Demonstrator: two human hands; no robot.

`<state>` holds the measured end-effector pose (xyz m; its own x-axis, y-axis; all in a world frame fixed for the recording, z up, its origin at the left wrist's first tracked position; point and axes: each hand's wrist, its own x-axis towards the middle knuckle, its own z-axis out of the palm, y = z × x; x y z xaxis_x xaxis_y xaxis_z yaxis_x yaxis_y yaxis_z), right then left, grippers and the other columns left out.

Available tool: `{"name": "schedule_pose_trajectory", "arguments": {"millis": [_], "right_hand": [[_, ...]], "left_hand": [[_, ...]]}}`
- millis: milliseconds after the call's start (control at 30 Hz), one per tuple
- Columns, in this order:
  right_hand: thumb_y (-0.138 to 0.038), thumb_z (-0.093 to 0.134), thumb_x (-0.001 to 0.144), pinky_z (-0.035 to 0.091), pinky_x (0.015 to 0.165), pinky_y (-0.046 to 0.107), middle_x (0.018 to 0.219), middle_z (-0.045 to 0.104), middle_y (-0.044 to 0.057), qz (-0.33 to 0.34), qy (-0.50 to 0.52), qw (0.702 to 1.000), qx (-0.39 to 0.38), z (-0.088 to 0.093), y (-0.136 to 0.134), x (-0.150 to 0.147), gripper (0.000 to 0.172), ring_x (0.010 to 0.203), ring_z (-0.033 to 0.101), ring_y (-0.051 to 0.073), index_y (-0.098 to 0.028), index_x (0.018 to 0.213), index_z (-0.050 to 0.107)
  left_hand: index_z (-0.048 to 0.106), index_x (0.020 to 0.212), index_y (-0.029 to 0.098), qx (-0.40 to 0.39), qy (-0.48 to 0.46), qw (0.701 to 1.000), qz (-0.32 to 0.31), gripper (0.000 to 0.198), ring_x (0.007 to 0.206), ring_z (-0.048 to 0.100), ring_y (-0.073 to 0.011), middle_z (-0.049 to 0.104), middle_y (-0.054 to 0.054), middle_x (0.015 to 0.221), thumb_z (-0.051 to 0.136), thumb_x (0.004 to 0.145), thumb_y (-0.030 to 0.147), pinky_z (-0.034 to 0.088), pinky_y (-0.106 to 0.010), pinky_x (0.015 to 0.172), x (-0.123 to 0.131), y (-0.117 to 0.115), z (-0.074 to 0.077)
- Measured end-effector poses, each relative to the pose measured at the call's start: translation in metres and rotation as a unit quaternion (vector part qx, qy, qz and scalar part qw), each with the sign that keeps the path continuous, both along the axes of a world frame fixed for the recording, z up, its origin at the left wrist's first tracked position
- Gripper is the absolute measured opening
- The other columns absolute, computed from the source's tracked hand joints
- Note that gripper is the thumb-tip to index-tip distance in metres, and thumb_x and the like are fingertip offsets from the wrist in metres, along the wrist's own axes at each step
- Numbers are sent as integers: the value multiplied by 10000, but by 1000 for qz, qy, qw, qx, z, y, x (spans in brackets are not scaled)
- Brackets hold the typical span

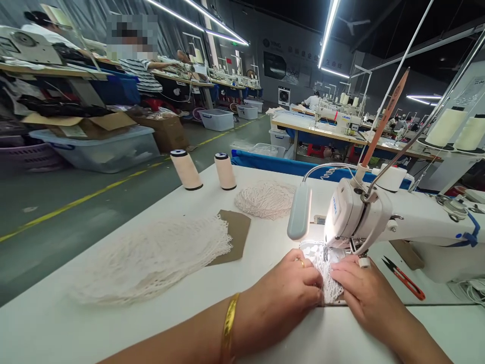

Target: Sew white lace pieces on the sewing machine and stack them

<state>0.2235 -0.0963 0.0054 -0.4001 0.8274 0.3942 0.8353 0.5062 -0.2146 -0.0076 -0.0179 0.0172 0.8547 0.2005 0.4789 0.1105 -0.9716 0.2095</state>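
My left hand (290, 290), with a ring and a gold bangle, lies on a small piece of white lace (329, 273) with its fingers curled down on the left edge. My right hand (359, 290) presses the same lace from the right, fingers together and bent. The lace runs under the head of a white sewing machine (356, 217), just in front of both hands. The far end of the lace is hidden under the machine's foot.
A large pile of lace pieces (151, 258) lies to the left on a brown card (235, 235). A smaller pile (265, 199) and two thread cones (185, 169) stand further back. Orange thread snips (403, 278) lie right of the machine. Other people work at distant tables.
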Motion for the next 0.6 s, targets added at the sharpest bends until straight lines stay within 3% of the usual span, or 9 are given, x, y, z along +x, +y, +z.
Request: {"name": "schedule_pose_trajectory", "arguments": {"millis": [267,467,600], "right_hand": [[18,472,930,474,753,341,1002,716,45,41,10,999,-20,3,-2,-3,338,912,606,232,-234,1058,658],[14,466,928,490,768,347,1031,718,61,22,-4,1000,-16,-3,1,0,345,941,608,239,-227,1077,662],[25,479,889,522,789,361,1070,724,67,-2,-16,1000,-5,-8,4,0,402,960,621,249,-232,1125,679]], "left_hand": [[689,891,211,9,6,1000,3,216,773,623,-170,735,6,875,563,975,57,374,-380,841,4,6,-7],[677,843,196,-2,1,1000,7,215,774,631,-170,759,14,918,606,828,-6,377,-394,880,4,13,-15],[728,873,207,0,1,999,36,230,819,643,-186,761,-12,899,580,932,41,391,-390,893,5,19,-15]]}}
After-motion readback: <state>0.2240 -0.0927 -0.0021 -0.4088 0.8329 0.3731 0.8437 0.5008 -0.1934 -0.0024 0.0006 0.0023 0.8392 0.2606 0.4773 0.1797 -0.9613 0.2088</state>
